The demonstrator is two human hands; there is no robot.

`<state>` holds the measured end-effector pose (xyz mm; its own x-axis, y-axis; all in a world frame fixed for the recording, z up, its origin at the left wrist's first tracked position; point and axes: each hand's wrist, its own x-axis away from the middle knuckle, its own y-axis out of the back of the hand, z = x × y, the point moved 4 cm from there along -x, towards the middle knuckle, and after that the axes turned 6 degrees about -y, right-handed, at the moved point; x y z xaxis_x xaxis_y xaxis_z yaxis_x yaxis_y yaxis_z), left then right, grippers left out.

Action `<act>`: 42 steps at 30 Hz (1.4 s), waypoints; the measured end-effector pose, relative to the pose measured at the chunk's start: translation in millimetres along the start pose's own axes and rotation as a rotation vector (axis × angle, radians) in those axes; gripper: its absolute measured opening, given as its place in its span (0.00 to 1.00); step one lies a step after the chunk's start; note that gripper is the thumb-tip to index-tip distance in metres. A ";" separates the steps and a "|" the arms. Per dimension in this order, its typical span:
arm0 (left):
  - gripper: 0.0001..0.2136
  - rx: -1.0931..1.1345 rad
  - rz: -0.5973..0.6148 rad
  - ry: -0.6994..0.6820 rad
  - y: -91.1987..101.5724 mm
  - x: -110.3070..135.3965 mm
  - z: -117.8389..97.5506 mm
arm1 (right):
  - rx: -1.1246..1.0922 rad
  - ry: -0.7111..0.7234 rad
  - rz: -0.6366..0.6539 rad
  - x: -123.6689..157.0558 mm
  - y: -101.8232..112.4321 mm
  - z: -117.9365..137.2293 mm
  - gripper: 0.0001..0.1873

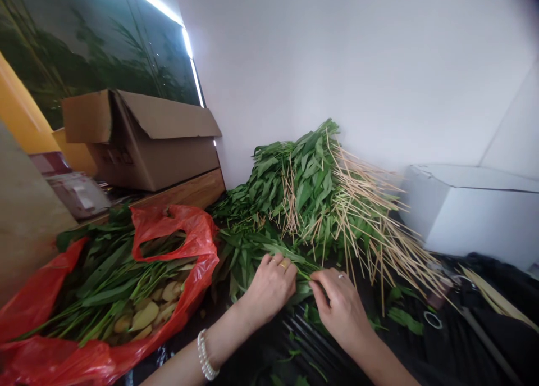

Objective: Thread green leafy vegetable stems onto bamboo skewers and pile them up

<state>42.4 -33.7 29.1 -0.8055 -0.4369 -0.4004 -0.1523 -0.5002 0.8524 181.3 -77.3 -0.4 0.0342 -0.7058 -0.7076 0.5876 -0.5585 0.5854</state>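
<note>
My left hand (273,286), with a ring and a pearl bracelet, is closed around a bunch of long-leaved green stems (305,272). Leaves of this bunch spread out beyond the knuckles, toward the wall. Just to the right, my right hand (340,303) pinches the same stems between thumb and fingertips. Behind both hands rises a pile of leafy green bundles (309,172). Many thin wooden skewers (370,206) stick out of it to the right and downward. At the left, an open red plastic bag (189,251) holds more leafy stems and pale round slices (145,314).
A cardboard box (168,155) with raised flaps stands at the back left on a wooden ledge (193,192). A white box (471,206) is at the right by the wall. Black plastic sheeting (290,341) with loose leaves covers the surface. A white ring (433,319) lies at the right.
</note>
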 end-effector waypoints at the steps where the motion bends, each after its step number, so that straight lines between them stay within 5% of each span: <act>1: 0.06 0.008 -0.011 0.002 -1.1 0.3 -0.3 | -0.004 -0.003 0.005 0.2 -0.6 0.1 0.07; 7: 0.06 0.239 -0.080 0.152 -2.3 2.0 4.2 | -0.046 0.000 0.052 1.1 -3.6 2.6 0.07; 14: 0.12 1.411 -0.081 0.720 -26.2 -1.2 12.1 | -0.160 -0.031 0.041 -4.5 0.6 6.9 0.06; 19: 0.14 1.799 -0.101 0.773 -17.4 -5.2 34.6 | -0.146 -0.031 -0.001 -6.2 7.2 0.9 0.06; 22: 0.15 1.578 -0.383 0.766 7.9 -2.5 64.3 | -0.109 -0.029 -0.009 -6.5 9.3 -1.8 0.07; 24: 0.15 1.307 -0.435 0.708 21.3 -1.4 68.1 | -0.090 0.002 0.010 -6.7 8.6 1.5 0.08; 31: 0.08 0.417 0.112 -0.006 13.8 -2.1 2.3 | 0.027 0.109 0.031 -3.6 5.5 14.5 0.11; 36: 0.05 0.224 0.171 -0.110 13.9 3.7 -0.6 | 0.016 0.113 0.047 -6.2 10.1 16.0 0.11; 42: 0.04 0.160 0.089 -0.060 16.2 6.3 16.2 | 0.081 -0.001 0.043 -11.2 20.9 3.8 0.08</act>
<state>25.6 -32.4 45.8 -0.8519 -0.4261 -0.3045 -0.1643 -0.3346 0.9279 190.1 -82.8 21.2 0.0570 -0.7301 -0.6810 0.5184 -0.5613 0.6451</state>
